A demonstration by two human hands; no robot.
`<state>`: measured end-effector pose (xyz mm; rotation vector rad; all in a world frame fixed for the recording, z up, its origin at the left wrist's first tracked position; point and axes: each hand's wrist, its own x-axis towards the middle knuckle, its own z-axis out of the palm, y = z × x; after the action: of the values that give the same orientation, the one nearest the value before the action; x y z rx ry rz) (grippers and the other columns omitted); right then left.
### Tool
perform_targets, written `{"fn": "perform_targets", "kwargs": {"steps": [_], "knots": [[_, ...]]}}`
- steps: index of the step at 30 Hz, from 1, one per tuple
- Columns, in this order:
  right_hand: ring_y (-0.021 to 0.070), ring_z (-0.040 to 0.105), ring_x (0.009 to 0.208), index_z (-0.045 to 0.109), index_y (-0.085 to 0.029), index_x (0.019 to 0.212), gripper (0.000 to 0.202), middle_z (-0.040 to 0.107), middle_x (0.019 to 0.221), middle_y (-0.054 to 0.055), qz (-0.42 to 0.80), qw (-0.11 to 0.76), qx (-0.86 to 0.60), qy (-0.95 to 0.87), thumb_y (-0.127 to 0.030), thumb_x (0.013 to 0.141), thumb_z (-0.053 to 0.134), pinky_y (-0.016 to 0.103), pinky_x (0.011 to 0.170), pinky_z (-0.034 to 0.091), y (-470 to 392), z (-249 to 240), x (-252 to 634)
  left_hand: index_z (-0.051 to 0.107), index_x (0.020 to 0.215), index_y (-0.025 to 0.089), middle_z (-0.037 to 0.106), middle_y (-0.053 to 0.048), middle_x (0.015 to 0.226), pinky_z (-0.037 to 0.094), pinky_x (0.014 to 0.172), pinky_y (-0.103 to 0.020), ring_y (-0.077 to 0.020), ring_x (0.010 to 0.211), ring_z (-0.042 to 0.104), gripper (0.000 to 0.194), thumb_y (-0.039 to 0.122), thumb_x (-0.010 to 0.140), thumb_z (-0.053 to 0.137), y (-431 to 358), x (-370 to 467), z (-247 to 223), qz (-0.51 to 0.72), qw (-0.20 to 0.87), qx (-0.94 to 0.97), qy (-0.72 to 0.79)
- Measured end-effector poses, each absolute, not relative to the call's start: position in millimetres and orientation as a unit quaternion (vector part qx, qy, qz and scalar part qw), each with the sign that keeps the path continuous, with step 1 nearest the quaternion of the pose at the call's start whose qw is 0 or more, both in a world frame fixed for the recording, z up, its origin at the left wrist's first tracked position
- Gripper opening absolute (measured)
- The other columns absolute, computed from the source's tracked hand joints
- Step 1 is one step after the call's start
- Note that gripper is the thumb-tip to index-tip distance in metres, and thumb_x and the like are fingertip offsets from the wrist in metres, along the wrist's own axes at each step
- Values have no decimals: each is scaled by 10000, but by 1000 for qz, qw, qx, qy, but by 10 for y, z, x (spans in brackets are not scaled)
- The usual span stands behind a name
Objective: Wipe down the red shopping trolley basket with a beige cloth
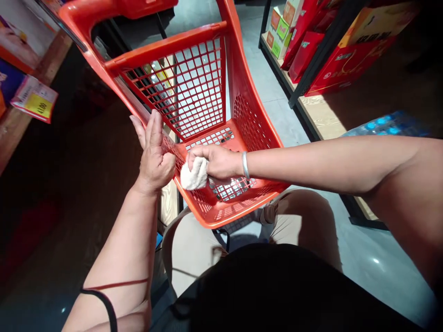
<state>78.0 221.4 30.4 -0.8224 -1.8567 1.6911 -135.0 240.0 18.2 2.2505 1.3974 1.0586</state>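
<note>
Your right hand (221,162) grips the likely light, soft cloth (194,176); your unclenched left hand (155,156) could brace the stiff-looking cart (258,108) rim (194,210).

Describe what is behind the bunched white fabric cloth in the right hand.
Behind the cloth is the red plastic shopping cart; its rim and latticed side show around the edges. The patch covered by cloth and right hand cannot be seen.

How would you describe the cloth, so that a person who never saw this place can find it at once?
Find the red shopping cart in the middle. Near its left side, the right hand, wearing a silvery bracelet, grips the cloth. It is a crumpled, whitish bundle, unlike the hard red lattice around it.
</note>
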Motion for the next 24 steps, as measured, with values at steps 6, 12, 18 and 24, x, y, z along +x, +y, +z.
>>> {"fn": "perform_targets", "kwargs": {"steps": [6,12,18,24], "knots": [[86,509,758,651,-121,715,280,522,864,-22,532,71,-138,-832,139,662,561,199,746,425,2065,290,844,321,1577,320,201,155,1672,-150,1284,-434,-252,1541,-213,868,309,752,591,2455,-1441,168,358,149,782,488],[110,461,740,615,-151,688,266,537,829,-21,391,48,-76,-916,108,631,595,231,683,360,2315,381,714,322,1580,288,217,99,1679,-119,1286,-470,-274,1552,-177,864,315,757,585,2409,-1418,185,354,145,778,499],[141,480,858,528,-174,731,215,504,923,20,363,204,-115,-902,39,724,554,250,804,405,2472,225,612,253,1595,310,207,111,1683,-81,1298,-445,-222,1562,-162,694,364,933,455,2351,-1417,171,360,135,790,477],[206,505,1190,575,-172,919,442,486,1280,71,543,133,-178,-810,-126,573,846,304,1013,456,2286,101,756,250,1600,280,254,37,1679,-99,1287,-479,-219,1553,-202,670,397,961,416,2288,-1360,164,371,129,786,477]]}}
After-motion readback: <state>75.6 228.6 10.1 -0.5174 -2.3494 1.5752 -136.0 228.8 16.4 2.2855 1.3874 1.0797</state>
